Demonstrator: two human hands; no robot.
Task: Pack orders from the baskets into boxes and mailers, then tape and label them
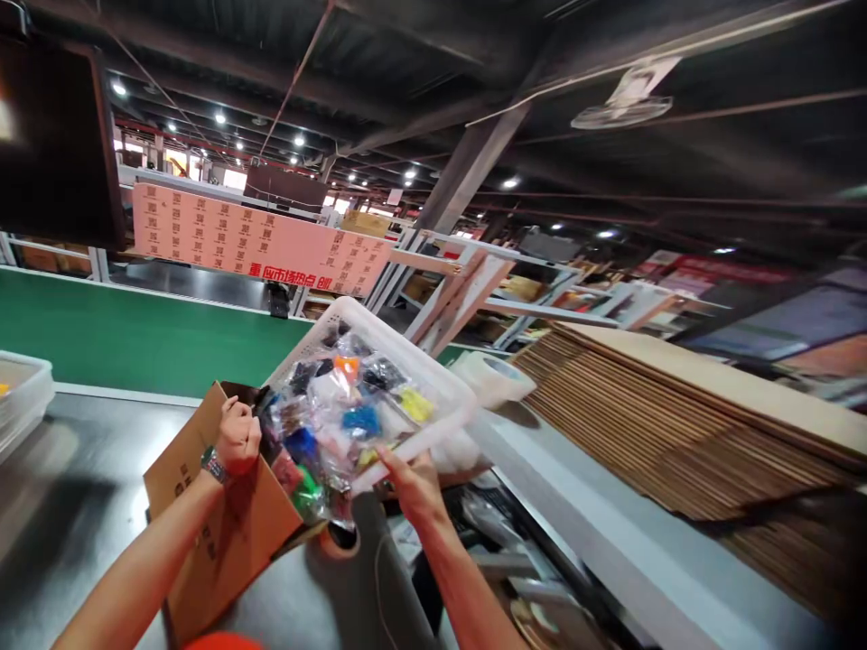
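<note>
White basket (447, 384) grasped by right hand (413, 483) | left hand (237, 438) grasping carton (223, 533) | print unreadable

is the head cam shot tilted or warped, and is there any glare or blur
Head view: strongly tilted, wide-angle bending of the ceiling beams; ceiling lamps flare as bright spots; clear bags in the white basket glint; the cardboard stack smears toward the right edge; steel table shows soft reflections.
</note>
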